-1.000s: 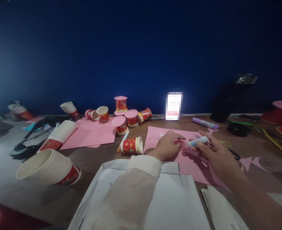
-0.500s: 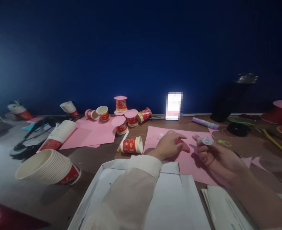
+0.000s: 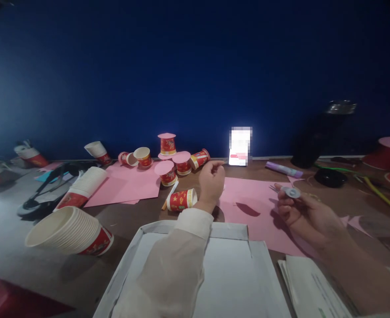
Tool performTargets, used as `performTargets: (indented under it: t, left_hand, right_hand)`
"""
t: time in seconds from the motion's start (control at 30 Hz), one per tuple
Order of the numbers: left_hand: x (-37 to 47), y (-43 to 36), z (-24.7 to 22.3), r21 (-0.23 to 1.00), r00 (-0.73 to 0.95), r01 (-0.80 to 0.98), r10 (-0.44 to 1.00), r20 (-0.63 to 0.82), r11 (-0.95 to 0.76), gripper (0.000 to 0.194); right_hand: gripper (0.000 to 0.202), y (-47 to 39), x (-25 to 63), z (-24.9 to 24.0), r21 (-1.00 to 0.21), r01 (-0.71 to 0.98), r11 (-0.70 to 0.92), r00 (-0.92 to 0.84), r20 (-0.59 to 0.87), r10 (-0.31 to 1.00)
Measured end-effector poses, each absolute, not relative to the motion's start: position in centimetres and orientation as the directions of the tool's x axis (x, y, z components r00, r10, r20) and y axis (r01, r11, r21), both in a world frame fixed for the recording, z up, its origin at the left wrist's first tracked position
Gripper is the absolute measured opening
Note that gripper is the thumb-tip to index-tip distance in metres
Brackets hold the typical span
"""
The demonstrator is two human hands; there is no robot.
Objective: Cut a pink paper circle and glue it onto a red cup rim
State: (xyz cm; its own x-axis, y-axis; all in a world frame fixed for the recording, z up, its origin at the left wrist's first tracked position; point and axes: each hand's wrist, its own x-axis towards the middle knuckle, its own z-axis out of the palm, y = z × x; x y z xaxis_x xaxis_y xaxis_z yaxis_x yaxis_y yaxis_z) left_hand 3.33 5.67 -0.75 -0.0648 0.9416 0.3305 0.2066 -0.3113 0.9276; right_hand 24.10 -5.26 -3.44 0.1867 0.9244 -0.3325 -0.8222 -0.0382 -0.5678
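Note:
My left hand (image 3: 212, 183) is over the left edge of the pink sheet (image 3: 254, 194), its fingers curled together near the phone; whatever they may hold is too small to name. In my right hand (image 3: 297, 212), above the sheet's right side, is a compass (image 3: 291, 192) with a round grey head, its thin points directed left. A dark slit or shadow (image 3: 248, 209) shows on the sheet between my hands. Beside my left wrist a red paper cup (image 3: 180, 200) lies on its side.
A lit phone (image 3: 240, 148) stands by the blue wall. Red cups with pink discs (image 3: 167, 144) stand behind left. Stacked cups (image 3: 69, 232) lie at left, a white box (image 3: 241, 274) in front. A purple tube (image 3: 283, 170) and black lid (image 3: 330, 177) are at right.
My left hand has moved left and back, off the middle of the pink sheet, and its fingers have curled in. My right hand has shifted slightly right, still holding the compass.

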Motion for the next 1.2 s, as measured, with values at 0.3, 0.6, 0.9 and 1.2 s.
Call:
performTargets:
  t: [0.3, 0.6, 0.9, 1.2]
  left_hand:
    - [2.0, 6.2, -0.7, 0.502, 0.233, 0.836, 0.972, 0.041, -0.222, 0.022]
    - [2.5, 6.0, -2.3, 0.295, 0.252, 0.926, 0.968, -0.015, -0.237, 0.037]
    - [2.9, 6.3, -2.4, 0.656, 0.332, 0.682, 0.936, 0.115, -0.323, 0.02]
    - [3.2, 5.6, -2.0, 0.992, 0.502, 0.084, 0.864, 0.039, -0.094, 0.032]
  right_hand:
    - [0.025, -5.4, 23.7, -3.3, -0.662, -0.749, -0.02, 0.23, -0.288, 0.93]
    - [0.023, -5.4, 23.3, -2.7, -0.666, -0.745, -0.04, 0.234, -0.318, 0.919]
    - [0.02, -5.6, 22.7, -2.0, -0.698, -0.715, -0.041, 0.26, -0.319, 0.912]
    - [0.02, -5.8, 22.5, -1.6, -0.696, -0.716, -0.059, 0.258, -0.343, 0.903]
